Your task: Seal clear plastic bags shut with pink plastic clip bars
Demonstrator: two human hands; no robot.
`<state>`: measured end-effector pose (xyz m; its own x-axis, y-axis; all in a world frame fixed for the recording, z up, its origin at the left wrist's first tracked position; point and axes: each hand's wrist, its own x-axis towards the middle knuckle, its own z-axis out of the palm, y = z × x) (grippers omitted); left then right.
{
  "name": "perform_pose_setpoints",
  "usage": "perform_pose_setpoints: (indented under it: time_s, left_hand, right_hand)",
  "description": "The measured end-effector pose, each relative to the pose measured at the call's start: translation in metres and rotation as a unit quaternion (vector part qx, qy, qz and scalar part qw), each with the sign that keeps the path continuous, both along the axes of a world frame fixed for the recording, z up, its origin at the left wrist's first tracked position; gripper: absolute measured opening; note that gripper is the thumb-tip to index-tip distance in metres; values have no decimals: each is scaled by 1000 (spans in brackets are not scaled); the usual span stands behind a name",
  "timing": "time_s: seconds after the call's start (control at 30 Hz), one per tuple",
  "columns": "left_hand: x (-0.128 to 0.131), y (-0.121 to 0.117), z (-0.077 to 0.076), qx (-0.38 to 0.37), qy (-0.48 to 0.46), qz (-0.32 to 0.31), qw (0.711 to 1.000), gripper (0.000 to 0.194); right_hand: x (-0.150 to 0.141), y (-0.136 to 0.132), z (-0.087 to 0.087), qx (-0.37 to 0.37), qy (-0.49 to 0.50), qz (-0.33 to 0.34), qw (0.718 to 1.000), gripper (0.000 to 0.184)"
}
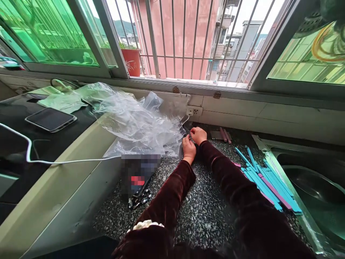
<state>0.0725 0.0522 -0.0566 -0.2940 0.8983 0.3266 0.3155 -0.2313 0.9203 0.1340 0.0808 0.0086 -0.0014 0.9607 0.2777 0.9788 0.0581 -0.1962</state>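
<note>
Sleeves (pixel 167 194) cross the desk (pixel 203 201) to the bags (pixel 134 124), where the right hand (pixel 199 135), grip narrow, pinches a dark piece (pixel 185 130), probably to steady it; the left hand (pixel 189 148) curls alongside, its hold unclear.

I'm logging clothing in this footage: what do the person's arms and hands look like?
The left hand and right hand are gloveless. Long, dark maroon sleeves with a velvety sheen reach the wrists; I see no markings or cables. White, bumpy trim shows near the left elbow.
</note>
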Motion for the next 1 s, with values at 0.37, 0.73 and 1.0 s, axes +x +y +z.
perform_pose_setpoints:
  time_s: [0.37,0.73,1.0]
  left_hand:
    - [-15,-27,17,-48,-68,-97,992,27]
    - [-46,-120,14,-128,-148,-267,944,41]
    - [-85,-169,18,-191,-149,-366,898,34]
  right_hand:
    - [31,-82,-8,108,-103,30,988,31]
    - [33,-206,-28,319,-204,156,913,19]
    - [18,-261,-31,337,-145,268,891,7]
